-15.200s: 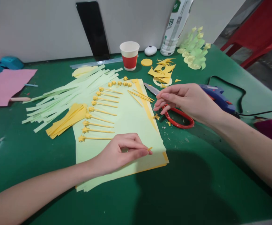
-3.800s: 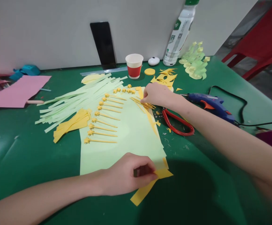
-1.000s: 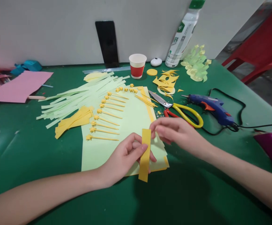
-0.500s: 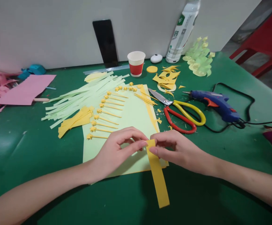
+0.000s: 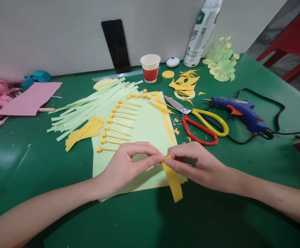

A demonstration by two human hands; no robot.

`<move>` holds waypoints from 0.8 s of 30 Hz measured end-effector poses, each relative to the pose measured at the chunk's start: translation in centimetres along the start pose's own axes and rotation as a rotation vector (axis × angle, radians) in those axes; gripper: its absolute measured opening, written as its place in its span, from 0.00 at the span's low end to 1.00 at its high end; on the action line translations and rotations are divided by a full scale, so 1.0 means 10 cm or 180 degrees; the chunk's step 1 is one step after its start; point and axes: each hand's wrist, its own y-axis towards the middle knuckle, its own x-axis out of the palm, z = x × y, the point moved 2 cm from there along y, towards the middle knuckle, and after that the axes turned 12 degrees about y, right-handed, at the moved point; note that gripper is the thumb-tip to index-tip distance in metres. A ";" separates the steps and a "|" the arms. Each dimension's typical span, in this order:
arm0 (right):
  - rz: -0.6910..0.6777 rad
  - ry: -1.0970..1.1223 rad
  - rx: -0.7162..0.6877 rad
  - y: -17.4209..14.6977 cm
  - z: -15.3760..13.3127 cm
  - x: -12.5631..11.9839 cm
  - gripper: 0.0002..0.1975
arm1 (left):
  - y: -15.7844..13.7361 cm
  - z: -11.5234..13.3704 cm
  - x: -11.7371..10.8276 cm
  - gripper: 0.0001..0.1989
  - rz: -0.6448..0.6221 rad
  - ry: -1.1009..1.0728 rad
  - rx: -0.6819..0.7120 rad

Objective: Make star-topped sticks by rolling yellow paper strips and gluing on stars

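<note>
While the left hand [image 5: 130, 167] pinches the far end of a yellow paper strip [image 5: 174, 184] between thumb and fingertips, the right hand [image 5: 200, 168] pinches the same end from the other side, its thumb on the strip's face. The strip is in front of the person, by the near right corner of the pale green sheets [image 5: 150, 129]. Its long axis runs from the fingertips toward the near side, slanting slightly right, and its free end points at the person. Scissors [image 5: 188, 111] lie to the right of the sheets, blades pointing far left.
</note>
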 end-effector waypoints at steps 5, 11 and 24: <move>-0.0091 0.0079 0.0030 0.00 0.01 -0.02 0.18 | -0.01 0.01 0.00 0.03 -0.0057 -0.0004 0.0018; -0.0050 -0.0021 -0.0058 0.01 0.03 0.00 0.17 | 0.00 -0.02 0.01 0.03 -0.0062 0.0106 -0.0038; 0.0321 -0.0715 -0.0689 -0.02 -0.03 0.02 0.14 | 0.01 -0.01 -0.01 0.06 -0.0010 0.0422 0.0020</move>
